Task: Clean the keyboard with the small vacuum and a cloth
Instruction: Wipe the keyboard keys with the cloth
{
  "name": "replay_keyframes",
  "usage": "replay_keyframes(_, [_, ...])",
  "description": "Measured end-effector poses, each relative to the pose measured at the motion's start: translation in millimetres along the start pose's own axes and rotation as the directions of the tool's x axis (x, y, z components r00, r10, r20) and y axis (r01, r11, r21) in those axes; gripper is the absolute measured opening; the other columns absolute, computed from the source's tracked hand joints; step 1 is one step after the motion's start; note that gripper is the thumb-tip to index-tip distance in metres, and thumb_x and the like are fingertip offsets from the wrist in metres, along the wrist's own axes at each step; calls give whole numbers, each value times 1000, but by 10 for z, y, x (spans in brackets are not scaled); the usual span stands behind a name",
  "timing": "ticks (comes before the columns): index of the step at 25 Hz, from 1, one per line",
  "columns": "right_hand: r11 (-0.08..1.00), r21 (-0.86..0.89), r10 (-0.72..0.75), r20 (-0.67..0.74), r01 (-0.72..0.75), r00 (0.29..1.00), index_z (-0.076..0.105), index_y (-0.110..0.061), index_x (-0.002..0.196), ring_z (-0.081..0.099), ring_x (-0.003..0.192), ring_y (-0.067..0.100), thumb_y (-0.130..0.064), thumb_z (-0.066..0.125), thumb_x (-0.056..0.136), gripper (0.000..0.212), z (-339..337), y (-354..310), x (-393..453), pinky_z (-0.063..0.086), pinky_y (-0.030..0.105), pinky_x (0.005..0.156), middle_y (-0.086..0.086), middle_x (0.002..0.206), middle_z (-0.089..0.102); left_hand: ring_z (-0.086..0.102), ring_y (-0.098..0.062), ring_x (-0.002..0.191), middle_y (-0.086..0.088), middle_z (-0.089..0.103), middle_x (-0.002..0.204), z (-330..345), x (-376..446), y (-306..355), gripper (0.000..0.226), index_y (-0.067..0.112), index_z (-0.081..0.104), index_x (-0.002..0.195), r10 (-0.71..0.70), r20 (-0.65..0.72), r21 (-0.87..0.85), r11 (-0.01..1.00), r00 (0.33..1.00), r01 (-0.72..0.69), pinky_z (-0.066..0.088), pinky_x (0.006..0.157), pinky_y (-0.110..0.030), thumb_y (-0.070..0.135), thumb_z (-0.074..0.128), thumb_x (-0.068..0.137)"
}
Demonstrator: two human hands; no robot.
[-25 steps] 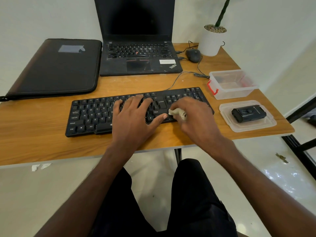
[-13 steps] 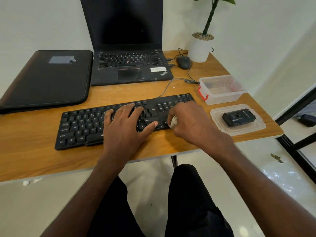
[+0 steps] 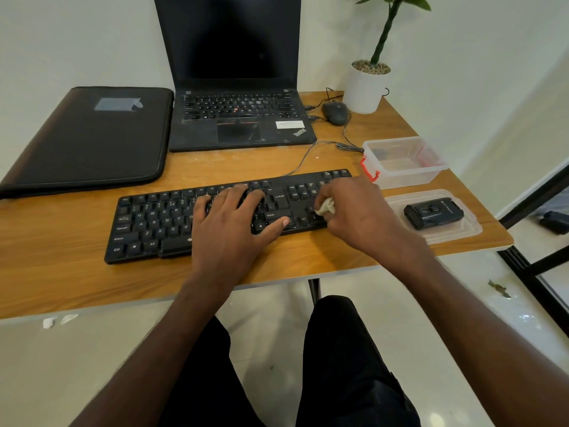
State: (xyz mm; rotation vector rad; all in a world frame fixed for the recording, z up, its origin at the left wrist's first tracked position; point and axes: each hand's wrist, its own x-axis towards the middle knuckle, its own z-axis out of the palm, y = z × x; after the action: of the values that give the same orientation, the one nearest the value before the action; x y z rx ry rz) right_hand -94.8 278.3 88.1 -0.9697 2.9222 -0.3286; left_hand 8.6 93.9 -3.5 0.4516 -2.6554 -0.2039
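Bright, even indoor light, soft shadows.
Glare patches on the glossy floor (image 3: 523, 315) at right; wide-angle bending toward edges; slight overall softness.

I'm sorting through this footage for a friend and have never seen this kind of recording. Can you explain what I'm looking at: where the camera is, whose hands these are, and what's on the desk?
There is no machine here. A person wears a wide-angle camera on the head, so you look down at their own arms and lap. The left hand lies flat on a black keyboard, steadying it. The right hand pinches a small pale cloth against the keys near the keyboard's right end. On the wooden desk there are also an open laptop with a dark screen, a black sleeve, a mouse, a potted plant, a clear plastic box, and its lid with a small black device on it, probably the small vacuum.
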Motion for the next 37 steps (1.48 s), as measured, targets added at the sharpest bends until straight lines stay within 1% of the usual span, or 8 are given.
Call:
replay_keyframes(7, [997, -77, -21, 35, 23, 999, 77, -26, 111, 65, 108, 23, -16, 77, 87, 25, -39, -71, -55, 57, 36, 86, 4, 118, 72, 51, -21, 139, 1, 57, 148, 14, -4, -9, 70, 33, 58, 142, 4, -4, 12, 1000, 1000, -4, 26, 121, -52, 83, 37, 97])
replay_keyframes(12, [997, 26, -73, -6, 74, 997, 78, -34, 97, 64, 109, 19, -5, 77, 81, 33, -30, 20, 15, 58, 40, 85, -7, 115, 72, 52, -22, 139, 0, 57, 149, 10, -3, -34, 74, 31, 59, 143, 14, 2, 12, 1000, 1000, -14, 28, 120, -52, 84, 34, 96])
replay_keyframes(16, [997, 37, 66, -98, -63, 993, 80, -33, 94, 66, 102, 20, -10, 77, 86, 25, -23, 127, 54, 55, 35, 76, -2, 111, 74, 51, -22, 140, 0, 57, 150, 8, 3, -11, 76, 33, 58, 143, 24, 9, 14, 1000, 1000, -24, 28, 119, -53, 85, 31, 96])
replay_keyframes(20, [993, 105, -49, -29, 52, 998, 81, -33, 90, 66, 107, 15, -7, 77, 84, 27, 88, 6, -48, 58, 39, 88, -9, 112, 74, 51, -22, 140, 0, 57, 150, 5, 9, -4, 74, 32, 58, 143, 13, 3, 13, 1000, 1000, -13, 27, 119, -54, 84, 33, 96])
replay_keyframes(24, [987, 143, 76, -65, -66, 995, 76, -38, 79, 68, 101, 15, -8, 79, 84, 30, 98, 255, -186, 59, 40, 83, -13, 108, 74, 51, -22, 140, 0, 57, 149, 13, 7, -13, 73, 33, 58, 142, 23, 8, 2, 1000, 1000, -23, 27, 121, -54, 84, 33, 96])
replay_keyframes(29, [997, 57, 64, -76, -60, 995, 77, -36, 95, 64, 99, 16, -15, 77, 86, 23, 59, 129, -160, 51, 32, 73, -12, 109, 69, 51, -22, 139, 1, 56, 150, 8, 16, -17, 74, 33, 56, 145, 28, 6, 6, 1000, 1000, -28, 29, 120, -54, 84, 32, 97])
replay_keyframes(32, [983, 106, 174, -243, -152, 954, 75, -31, 113, 66, 101, 21, -17, 79, 85, 31, 10, 114, 166, 48, 31, 76, -3, 113, 72, 50, -23, 140, 0, 54, 152, 4, 14, -18, 76, 34, 54, 150, 34, 20, 11, 999, 999, -35, 29, 120, -53, 84, 31, 97])
replay_keyframes(37, [991, 45, -122, -113, 128, 986, 78, -30, 108, 63, 108, 18, -11, 78, 84, 31, 191, -101, 453, 50, 32, 77, -6, 115, 70, 49, -23, 142, -2, 55, 153, 5, 17, -7, 78, 34, 56, 150, 19, 21, 15, 1000, 1000, -19, 28, 121, -54, 84, 32, 96])
